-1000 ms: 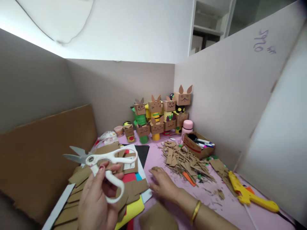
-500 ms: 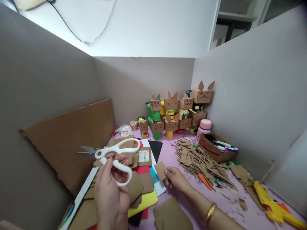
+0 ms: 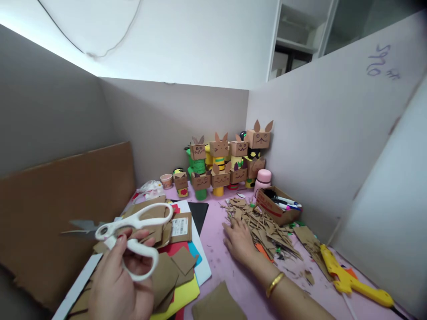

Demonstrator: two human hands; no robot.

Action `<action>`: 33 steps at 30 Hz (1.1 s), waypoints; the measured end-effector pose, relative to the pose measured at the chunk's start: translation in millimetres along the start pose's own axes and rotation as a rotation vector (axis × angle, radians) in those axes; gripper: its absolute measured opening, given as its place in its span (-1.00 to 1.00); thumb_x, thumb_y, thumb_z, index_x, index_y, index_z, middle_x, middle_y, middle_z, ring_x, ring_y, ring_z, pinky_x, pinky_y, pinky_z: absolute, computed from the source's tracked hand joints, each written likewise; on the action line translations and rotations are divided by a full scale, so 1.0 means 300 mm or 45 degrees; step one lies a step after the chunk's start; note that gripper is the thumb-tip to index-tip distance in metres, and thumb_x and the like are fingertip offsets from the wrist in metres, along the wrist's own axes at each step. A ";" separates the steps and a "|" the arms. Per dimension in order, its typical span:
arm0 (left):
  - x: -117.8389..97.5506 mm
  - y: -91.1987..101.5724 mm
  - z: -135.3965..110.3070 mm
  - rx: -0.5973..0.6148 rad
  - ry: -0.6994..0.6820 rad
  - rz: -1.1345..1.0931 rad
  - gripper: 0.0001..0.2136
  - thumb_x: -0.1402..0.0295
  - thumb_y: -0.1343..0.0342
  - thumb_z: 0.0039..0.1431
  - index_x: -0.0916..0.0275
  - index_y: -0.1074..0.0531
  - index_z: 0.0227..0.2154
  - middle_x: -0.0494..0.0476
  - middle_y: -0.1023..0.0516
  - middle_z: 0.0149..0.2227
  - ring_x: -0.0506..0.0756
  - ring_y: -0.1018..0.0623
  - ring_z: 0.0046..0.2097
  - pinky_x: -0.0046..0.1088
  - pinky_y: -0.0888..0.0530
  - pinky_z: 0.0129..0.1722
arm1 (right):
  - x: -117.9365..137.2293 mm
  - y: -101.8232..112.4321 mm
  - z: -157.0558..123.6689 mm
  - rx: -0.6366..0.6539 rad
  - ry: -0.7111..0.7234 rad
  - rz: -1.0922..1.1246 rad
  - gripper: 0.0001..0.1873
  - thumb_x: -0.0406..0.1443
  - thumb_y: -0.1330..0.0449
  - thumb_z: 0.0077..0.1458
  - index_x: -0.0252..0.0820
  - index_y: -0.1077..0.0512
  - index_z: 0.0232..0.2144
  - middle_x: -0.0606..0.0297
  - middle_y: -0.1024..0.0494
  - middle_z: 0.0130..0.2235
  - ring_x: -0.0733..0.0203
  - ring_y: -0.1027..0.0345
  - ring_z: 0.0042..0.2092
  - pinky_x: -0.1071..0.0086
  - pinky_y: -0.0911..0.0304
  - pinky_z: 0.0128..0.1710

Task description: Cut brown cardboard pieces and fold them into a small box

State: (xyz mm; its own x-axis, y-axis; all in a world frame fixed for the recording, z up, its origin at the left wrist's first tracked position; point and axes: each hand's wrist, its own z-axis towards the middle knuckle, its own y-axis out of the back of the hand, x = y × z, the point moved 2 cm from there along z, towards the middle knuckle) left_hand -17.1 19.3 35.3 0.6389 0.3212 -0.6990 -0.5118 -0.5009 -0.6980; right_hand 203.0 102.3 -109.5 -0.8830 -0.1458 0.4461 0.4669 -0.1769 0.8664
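Note:
White-handled scissors [image 3: 123, 223] rest in my left hand [image 3: 122, 284], fingers curled around the handles, blades pointing left and spread apart. They are held above a stack of cardboard pieces and coloured paper. My right hand [image 3: 239, 242] reaches to the left edge of a heap of cardboard scraps [image 3: 271, 229], fingers spread and fingertips on or just over the scraps. Nothing shows in its grasp. A small cardboard square [image 3: 184, 261] lies on the paper stack between the hands. Closer to me is a larger cardboard piece [image 3: 218, 304].
Cardboard animal figures [image 3: 220, 178] stand in rows at the back, beside a pink bottle [image 3: 263, 180]. Markers fill a cardboard box [image 3: 275, 209] behind the scraps. A yellow glue gun [image 3: 353, 280] lies at right. A big cardboard sheet [image 3: 66, 200] leans on the left partition.
My right hand has let go of the small cardboard square, now on the paper stack, and has moved to the scrap heap. The scissors stay in my left hand. The view has turned right.

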 end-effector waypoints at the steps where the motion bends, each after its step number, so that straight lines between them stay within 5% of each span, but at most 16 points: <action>1: 0.003 0.000 0.000 -0.008 0.008 0.013 -0.72 0.58 0.04 0.19 0.16 -0.48 -0.51 -0.07 -0.53 -0.53 -0.10 -0.52 -0.53 -0.76 -0.48 -0.54 | -0.028 0.010 0.007 -0.007 -0.009 -0.048 -0.65 -0.27 -0.20 0.15 -0.17 -0.36 0.00 0.17 -0.30 0.18 -0.08 -0.09 0.21 -0.15 0.03 0.17; 7: 0.020 -0.005 0.003 -0.003 0.083 0.042 -0.71 0.58 0.06 0.19 0.16 -0.48 -0.51 -0.12 -0.53 -0.54 -0.12 -0.50 -0.55 -0.76 -0.45 -0.61 | -0.157 0.063 0.024 -0.090 -0.065 -0.074 -0.79 -0.25 -0.15 0.20 -0.20 -0.42 -0.12 0.22 -0.49 -0.04 0.12 -0.41 -0.07 0.09 -0.32 -0.06; 19: 0.035 -0.017 -0.009 -0.015 0.098 0.087 -0.67 0.58 0.09 0.23 0.15 -0.47 -0.52 -0.17 -0.54 -0.57 -0.14 -0.51 -0.55 -0.77 -0.48 -0.58 | -0.354 0.213 -0.004 -0.576 -0.265 0.265 -0.80 -0.25 -0.13 0.22 -0.23 -0.42 -0.14 0.24 -0.53 -0.12 0.18 -0.45 -0.15 0.16 -0.38 -0.14; 28: 0.057 0.007 0.038 0.046 0.081 0.108 -0.70 0.56 0.08 0.20 0.13 -0.47 -0.51 -0.18 -0.54 -0.56 -0.14 -0.49 -0.58 -0.79 -0.47 -0.60 | -0.394 0.240 -0.082 -0.460 -0.257 0.178 -0.79 -0.26 -0.13 0.22 -0.22 -0.42 -0.12 0.24 -0.53 -0.11 0.15 -0.43 -0.10 0.13 -0.33 -0.08; 33: 0.069 0.019 0.048 0.078 0.099 0.112 -0.72 0.56 0.05 0.17 0.13 -0.47 -0.51 -0.18 -0.55 -0.55 -0.14 -0.49 -0.58 -0.79 -0.48 -0.57 | -0.434 0.223 -0.170 -0.266 -0.336 -0.003 -0.32 -0.33 -0.39 -0.14 -0.27 -0.33 0.08 0.01 -0.47 0.03 -0.11 -0.30 0.08 0.06 -0.20 0.05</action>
State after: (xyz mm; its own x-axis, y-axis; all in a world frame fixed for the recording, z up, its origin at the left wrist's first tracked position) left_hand -15.0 34.7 14.6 0.6317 0.2138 -0.7452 -0.6004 -0.4732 -0.6447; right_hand 351.7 59.8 -121.2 -0.8533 0.1071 0.5103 0.4402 -0.3768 0.8150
